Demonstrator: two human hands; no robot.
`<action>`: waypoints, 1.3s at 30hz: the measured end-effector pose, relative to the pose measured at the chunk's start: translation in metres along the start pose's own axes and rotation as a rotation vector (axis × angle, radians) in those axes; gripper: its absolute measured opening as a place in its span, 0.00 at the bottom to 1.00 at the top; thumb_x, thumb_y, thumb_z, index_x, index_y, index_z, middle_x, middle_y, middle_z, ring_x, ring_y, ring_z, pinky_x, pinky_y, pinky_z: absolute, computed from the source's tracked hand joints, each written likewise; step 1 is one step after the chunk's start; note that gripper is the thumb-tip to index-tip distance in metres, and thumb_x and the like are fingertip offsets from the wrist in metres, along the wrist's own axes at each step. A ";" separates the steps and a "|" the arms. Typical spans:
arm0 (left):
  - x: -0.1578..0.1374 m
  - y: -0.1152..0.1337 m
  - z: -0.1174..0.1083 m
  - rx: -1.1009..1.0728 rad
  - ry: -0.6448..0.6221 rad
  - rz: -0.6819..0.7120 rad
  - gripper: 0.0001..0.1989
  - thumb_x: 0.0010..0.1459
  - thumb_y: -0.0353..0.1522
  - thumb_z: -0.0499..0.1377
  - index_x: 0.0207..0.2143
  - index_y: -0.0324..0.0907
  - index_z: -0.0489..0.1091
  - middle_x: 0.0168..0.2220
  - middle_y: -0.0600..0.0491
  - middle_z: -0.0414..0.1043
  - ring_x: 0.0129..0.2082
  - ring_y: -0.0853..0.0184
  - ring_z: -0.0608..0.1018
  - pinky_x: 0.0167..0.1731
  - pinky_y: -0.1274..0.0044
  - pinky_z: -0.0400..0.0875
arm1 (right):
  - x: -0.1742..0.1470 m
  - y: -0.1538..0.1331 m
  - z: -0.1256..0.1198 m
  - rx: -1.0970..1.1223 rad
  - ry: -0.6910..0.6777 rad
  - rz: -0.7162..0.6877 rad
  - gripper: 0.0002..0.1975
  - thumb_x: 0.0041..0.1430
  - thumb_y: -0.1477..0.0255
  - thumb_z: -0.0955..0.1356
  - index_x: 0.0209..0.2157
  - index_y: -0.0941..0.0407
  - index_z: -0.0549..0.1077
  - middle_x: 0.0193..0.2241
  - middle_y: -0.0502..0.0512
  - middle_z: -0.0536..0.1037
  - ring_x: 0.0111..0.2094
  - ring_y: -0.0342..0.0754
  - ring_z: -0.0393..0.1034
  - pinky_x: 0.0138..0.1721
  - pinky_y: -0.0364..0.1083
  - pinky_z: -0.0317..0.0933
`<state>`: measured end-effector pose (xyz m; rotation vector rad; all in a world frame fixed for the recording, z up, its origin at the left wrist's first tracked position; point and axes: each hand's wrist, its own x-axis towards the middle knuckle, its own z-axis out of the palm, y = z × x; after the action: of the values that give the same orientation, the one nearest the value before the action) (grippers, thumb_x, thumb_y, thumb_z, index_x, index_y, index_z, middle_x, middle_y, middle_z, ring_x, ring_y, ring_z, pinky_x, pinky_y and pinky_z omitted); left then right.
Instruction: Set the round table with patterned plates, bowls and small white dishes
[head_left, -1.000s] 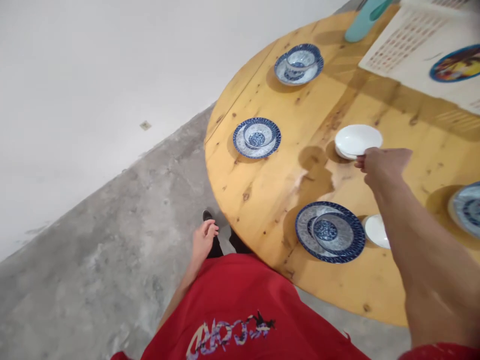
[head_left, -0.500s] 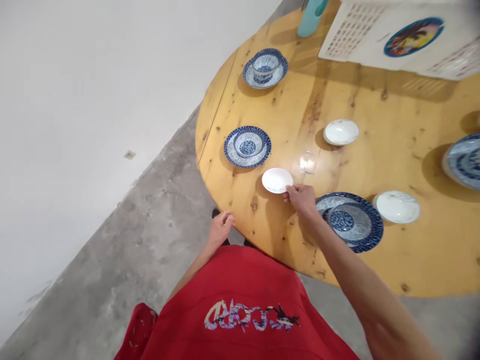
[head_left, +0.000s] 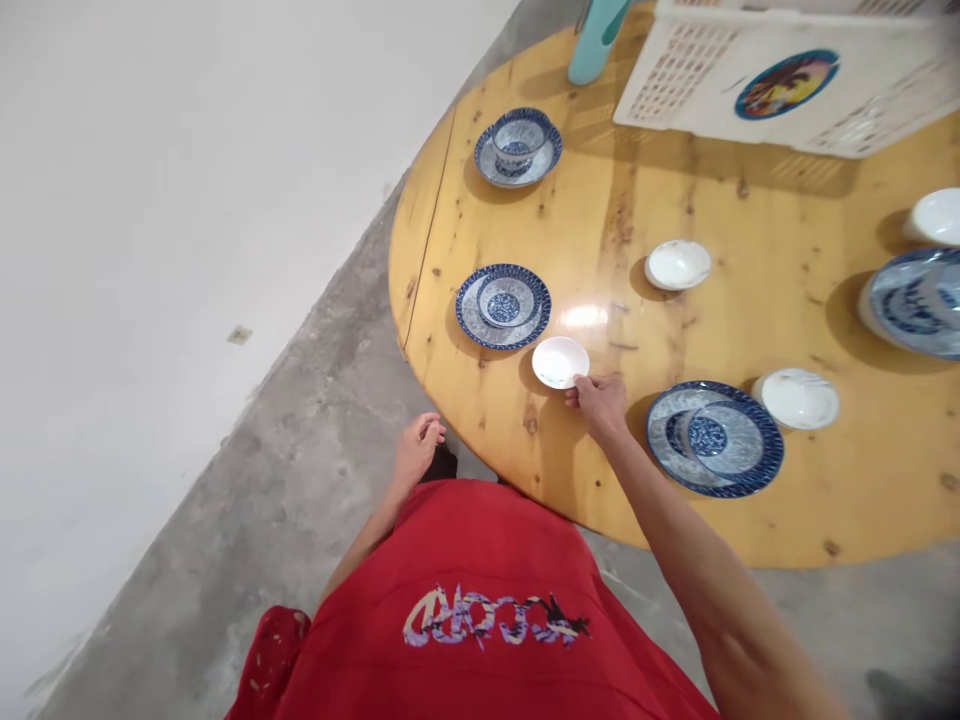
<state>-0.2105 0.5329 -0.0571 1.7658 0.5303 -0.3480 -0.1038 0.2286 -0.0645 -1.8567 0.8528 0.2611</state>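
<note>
Looking down from my head, my right hand [head_left: 598, 401] sits just below the middle of the frame, its fingertips pinched on the near rim of a small white dish [head_left: 560, 361] that rests flat on the round wooden table [head_left: 675, 190]. The dish lies just up and left of that hand, and just down and right of a blue patterned plate with a bowl on it [head_left: 503, 305]; the two are close, but I cannot tell whether they touch. To the right of my hand lies a second blue plate with a bowl [head_left: 715, 438], and just beside it a white dish [head_left: 799, 398]; another white dish [head_left: 677, 264] sits higher, near the middle of the table. A third blue plate with a bowl [head_left: 517, 147] is at the upper middle, close to a teal bottle [head_left: 594, 40] and a white slotted crate [head_left: 787, 75] with a round, colourful sticker whose print is too blurred to read. My red shirt [head_left: 480, 620] fills the bottom of the frame; the light script across it I cannot make out. My right arm runs up from the lower right, nearly straight, palm down. My left hand [head_left: 417, 448] hangs off the table edge over the concrete floor [head_left: 225, 540], fingers loosely curled with nothing in them.
</note>
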 end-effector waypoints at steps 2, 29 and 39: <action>0.005 0.001 -0.005 -0.003 0.005 0.002 0.12 0.59 0.37 0.56 0.41 0.41 0.73 0.33 0.52 0.80 0.30 0.69 0.80 0.35 0.76 0.74 | -0.003 -0.003 0.003 0.014 0.018 0.017 0.11 0.62 0.74 0.65 0.25 0.58 0.72 0.20 0.55 0.75 0.18 0.42 0.68 0.18 0.37 0.61; 0.034 0.007 -0.035 0.119 -0.098 0.049 0.19 0.56 0.44 0.56 0.42 0.40 0.73 0.34 0.49 0.80 0.30 0.66 0.80 0.36 0.74 0.74 | -0.008 0.007 0.029 0.205 0.097 0.027 0.13 0.65 0.71 0.65 0.25 0.56 0.71 0.22 0.54 0.77 0.19 0.43 0.68 0.20 0.40 0.60; 0.037 0.006 -0.042 0.126 -0.106 0.045 0.19 0.55 0.44 0.57 0.41 0.40 0.73 0.33 0.49 0.80 0.29 0.67 0.80 0.33 0.75 0.74 | -0.010 0.010 0.033 0.264 0.127 0.001 0.16 0.66 0.66 0.66 0.25 0.56 0.72 0.22 0.55 0.77 0.19 0.43 0.68 0.21 0.41 0.61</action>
<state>-0.1773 0.5787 -0.0599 1.8657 0.3995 -0.4495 -0.1111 0.2590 -0.0815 -1.6386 0.9272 0.0287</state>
